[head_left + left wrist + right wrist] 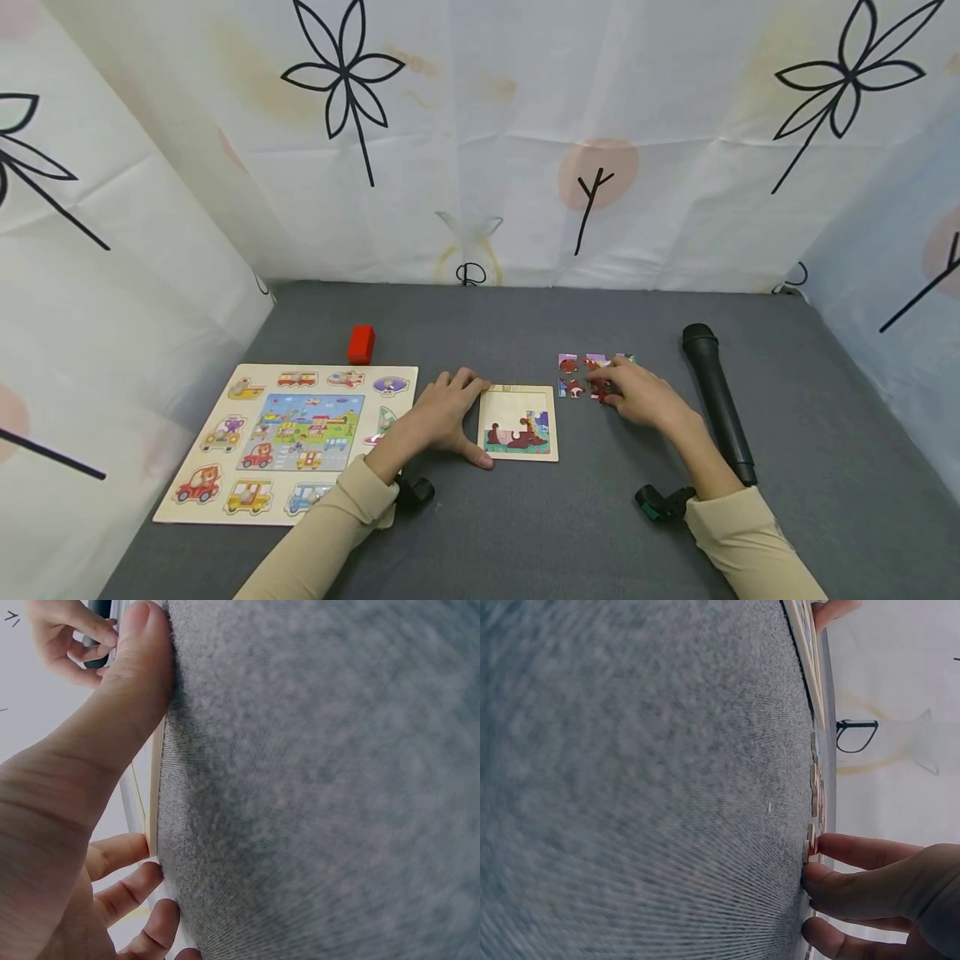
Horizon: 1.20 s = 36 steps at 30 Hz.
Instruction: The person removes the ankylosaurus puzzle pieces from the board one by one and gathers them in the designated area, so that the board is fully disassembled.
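Observation:
A small wooden puzzle tray [519, 407] lies on the grey table, its picture pieces filling only the lower and right part of it. Along its left side, my left hand [441, 410] holds it, with the thumb at the near corner and the index finger at the far one. To the right of the tray, several small puzzle pieces [567, 366] lie in loose rows. Among them my right hand [639, 395] pinches a reddish puzzle piece [811, 847] between thumb and index finger, low over the table. The fingers partly hide neighbouring pieces.
A large wooden board [258, 486] with vehicle pictures lies on the left, under the left forearm. Behind it stands a red block [361, 344]. A black microphone [717, 400] lies right of the right hand. White patterned cloth [480, 150] closes off the table's back and sides.

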Available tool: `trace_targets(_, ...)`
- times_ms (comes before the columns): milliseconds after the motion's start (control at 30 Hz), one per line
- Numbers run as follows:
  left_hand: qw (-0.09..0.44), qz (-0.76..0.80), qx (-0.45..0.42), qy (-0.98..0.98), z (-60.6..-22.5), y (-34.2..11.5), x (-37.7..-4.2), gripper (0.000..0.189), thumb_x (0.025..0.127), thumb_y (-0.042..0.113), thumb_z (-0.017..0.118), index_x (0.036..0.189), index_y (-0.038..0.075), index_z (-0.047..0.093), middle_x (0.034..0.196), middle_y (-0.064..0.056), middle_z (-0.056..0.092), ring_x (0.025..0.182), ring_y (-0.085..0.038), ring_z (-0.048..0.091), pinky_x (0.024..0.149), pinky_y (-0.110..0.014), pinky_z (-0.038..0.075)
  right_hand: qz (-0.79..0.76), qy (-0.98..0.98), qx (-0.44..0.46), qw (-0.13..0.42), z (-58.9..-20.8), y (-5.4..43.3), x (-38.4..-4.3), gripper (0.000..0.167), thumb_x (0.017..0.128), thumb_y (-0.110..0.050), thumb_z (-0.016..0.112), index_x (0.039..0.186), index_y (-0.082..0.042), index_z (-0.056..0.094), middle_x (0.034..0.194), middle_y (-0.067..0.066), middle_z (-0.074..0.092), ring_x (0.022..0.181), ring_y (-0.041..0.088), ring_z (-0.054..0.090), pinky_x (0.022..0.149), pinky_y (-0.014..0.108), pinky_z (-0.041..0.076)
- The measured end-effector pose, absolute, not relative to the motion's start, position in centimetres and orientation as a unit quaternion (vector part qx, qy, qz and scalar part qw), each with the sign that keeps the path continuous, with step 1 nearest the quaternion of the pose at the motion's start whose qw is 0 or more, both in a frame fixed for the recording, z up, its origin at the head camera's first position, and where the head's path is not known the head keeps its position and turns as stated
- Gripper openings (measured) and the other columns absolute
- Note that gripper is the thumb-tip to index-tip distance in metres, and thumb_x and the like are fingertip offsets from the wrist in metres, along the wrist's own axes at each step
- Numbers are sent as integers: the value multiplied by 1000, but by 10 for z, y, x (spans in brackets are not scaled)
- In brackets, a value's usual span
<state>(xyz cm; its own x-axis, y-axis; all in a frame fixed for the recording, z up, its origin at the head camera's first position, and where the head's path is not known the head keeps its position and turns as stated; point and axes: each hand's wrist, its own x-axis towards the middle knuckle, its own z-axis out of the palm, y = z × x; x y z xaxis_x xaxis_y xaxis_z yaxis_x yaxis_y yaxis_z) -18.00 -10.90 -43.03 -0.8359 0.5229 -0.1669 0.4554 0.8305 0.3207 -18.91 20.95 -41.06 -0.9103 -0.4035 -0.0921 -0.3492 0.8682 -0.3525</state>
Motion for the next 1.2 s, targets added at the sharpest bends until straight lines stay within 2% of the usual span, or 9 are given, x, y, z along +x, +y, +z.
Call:
trace_targets(233, 127, 136, 256, 949, -430, -109, -180, 115, 60, 66, 92, 152, 15, 46, 148, -12, 46, 123, -35, 48, 103, -54, 45, -169, 965, -185, 78, -410, 210, -189, 41, 92, -1, 71, 132, -8, 68, 115, 17, 62, 93, 28, 60, 71, 47, 50)
trace_targets(333, 126, 134, 255, 949, -431, -109, -180, 115, 59, 66, 92, 152, 15, 46, 148, -12, 46, 123, -34, 48, 103, -54, 45, -168, 966, -184, 71, -409, 209, -189, 42, 92, -3, 71, 133, -8, 67, 111, 15, 62, 87, 24, 57, 66, 39, 47)
trace_targets(467, 127, 134, 255, 949, -431, -109, -181, 116, 59, 66, 92, 152, 15, 45, 148, -12, 46, 123, -34, 48, 102, -53, 46, -173, 965, -189, 61, -406, 206, -188, 41, 94, -8, 72, 134, -8, 67, 102, 11, 61, 77, 17, 49, 60, 30, 36)
trace_targets(767, 130, 135, 252, 949, -431, -108, -181, 116, 58, 65, 92, 152, 15, 45, 148, -12, 46, 123, -34, 48, 102, -52, 46, -185, 956, -220, 59, -400, 192, -186, 40, 95, -14, 72, 134, -9, 67, 108, 14, 63, 76, 15, 50, 62, 31, 38)
trace_targets(1000, 131, 137, 250, 950, -431, -108, -181, 116, 59, 65, 92, 152, 15, 45, 148, -13, 46, 124, -34, 48, 103, -53, 45, -191, 944, -263, 53, -401, 176, -182, 35, 95, -13, 72, 129, -5, 69, 118, 16, 66, 86, 19, 60, 71, 34, 49)
trace_targets(1100, 130, 137, 250, 950, -431, -108, -180, 116, 59, 65, 92, 152, 15, 45, 148, -13, 46, 124, -34, 47, 103, -53, 45, -192, 941, -272, 52, -402, 169, -179, 35, 94, -14, 73, 127, -6, 70, 116, 14, 66, 83, 17, 57, 71, 33, 47)
trace_targets(1200, 130, 137, 249, 950, -431, -108, -180, 116, 59, 65, 92, 152, 15, 45, 148, -12, 46, 124, -34, 47, 103, -53, 45, -193, 941, -272, 61, -402, 161, -177, 34, 93, -15, 74, 127, -9, 71, 109, 11, 65, 78, 13, 51, 65, 29, 42)
